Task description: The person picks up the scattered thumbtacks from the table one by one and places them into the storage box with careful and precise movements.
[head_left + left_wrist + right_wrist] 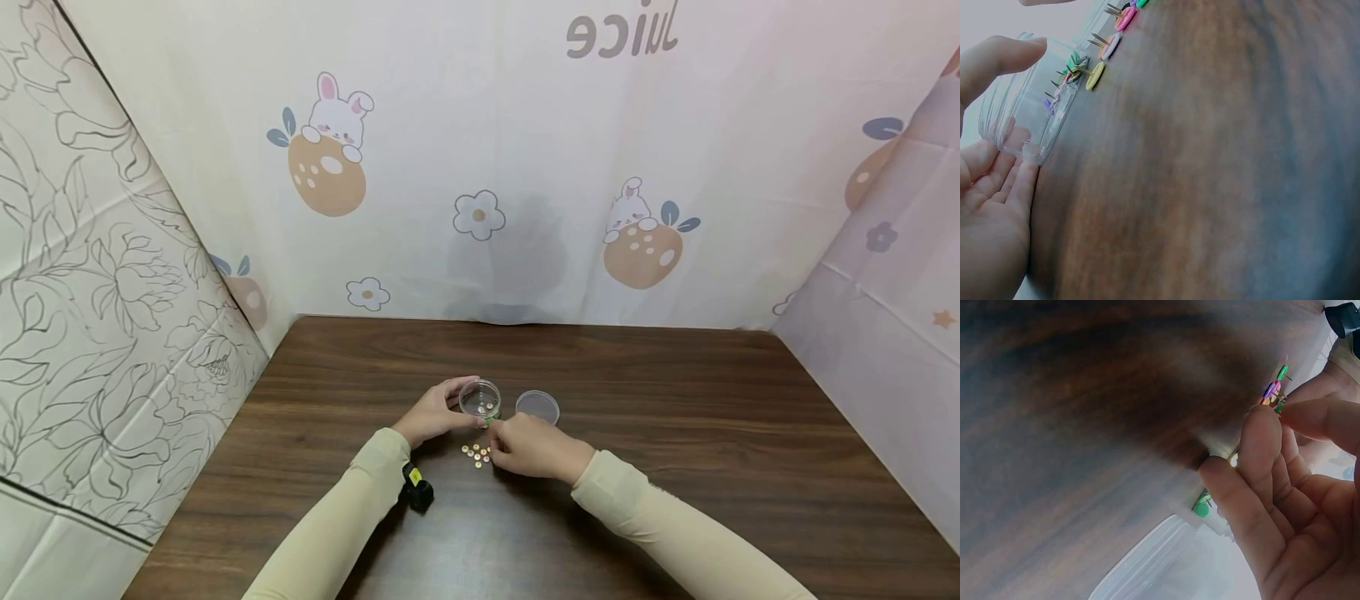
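Note:
My left hand (435,412) grips a clear round plastic container (480,385) from its left side, thumb at the near wall and fingers around the far side. Several coloured thumbtacks (1060,87) lie inside, their points up. More loose thumbtacks (477,455) are scattered on the wood just in front of the container. Over their right edge is my right hand (536,446), thumb and index finger pinching a green thumbtack (1279,409). Its pin is mostly hidden by the fingertips.
A clear round lid (537,406) lies on the brown wooden table (712,400) right of the container, partly behind the right hand. A small black device (418,493) sits at the left wrist. Printed cloth (420,125) hangs behind the table and along both sides.

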The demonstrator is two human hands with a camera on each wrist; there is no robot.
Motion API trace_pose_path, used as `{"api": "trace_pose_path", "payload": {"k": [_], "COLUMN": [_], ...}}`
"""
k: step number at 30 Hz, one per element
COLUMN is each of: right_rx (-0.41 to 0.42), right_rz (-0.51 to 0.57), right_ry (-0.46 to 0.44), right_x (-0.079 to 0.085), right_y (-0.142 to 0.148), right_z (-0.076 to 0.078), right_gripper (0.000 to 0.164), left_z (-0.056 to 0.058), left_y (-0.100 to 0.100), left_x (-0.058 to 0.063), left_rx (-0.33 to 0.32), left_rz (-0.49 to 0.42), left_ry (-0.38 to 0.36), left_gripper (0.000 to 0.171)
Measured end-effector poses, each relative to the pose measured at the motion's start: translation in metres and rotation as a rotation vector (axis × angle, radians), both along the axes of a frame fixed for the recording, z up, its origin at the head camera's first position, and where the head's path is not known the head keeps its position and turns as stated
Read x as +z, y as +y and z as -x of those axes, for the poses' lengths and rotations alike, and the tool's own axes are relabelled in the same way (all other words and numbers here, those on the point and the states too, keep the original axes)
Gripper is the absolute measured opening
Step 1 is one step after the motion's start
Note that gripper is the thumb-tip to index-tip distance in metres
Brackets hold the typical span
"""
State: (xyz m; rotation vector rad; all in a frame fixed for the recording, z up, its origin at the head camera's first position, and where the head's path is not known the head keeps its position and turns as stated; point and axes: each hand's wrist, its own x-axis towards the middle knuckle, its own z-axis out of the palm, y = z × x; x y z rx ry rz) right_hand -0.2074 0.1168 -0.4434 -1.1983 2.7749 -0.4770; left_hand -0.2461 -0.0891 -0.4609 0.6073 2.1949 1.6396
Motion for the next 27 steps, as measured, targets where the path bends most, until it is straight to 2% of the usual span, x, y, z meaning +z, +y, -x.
{"api": "trace_pose_path", "payload": {"k": [3,10,12,19,27], "right_rx": [0.008,0.016,0.007,-0.076,-0.155], "right_rz": [0.017,0.074,0.098,0.188,0.223], "right_ry": [-0.028,-0.048,-0.040,0.008,-0.002], "right_x": [0.000,0.004,0.006,0.012,0.012], "right_y": [0.001,0.004,0.005,0.004,0.003], "right_z": [0.002,0.007,0.009,0.021,0.035], "right_gripper": [0.011,0.008,0.007,0.006,0.006], "left_z": [0.003,0.016,0.016,0.015,0.015], "left_y": [0.000,0.000,0.000,-0.001,0.000], "left_x": [-0.003,-0.028,-0.031,-0.033,-0.032], "left_rx": [-0.003,0.028,0.039,0.061,0.080], "left_rz": [0.000,0.005,0.009,0.016,0.046], "left_ry": [-0.009,-0.013,-0.014,-0.022,-0.028], "left_gripper": [0.074,0.076,0.075,0.073,0.073]}}
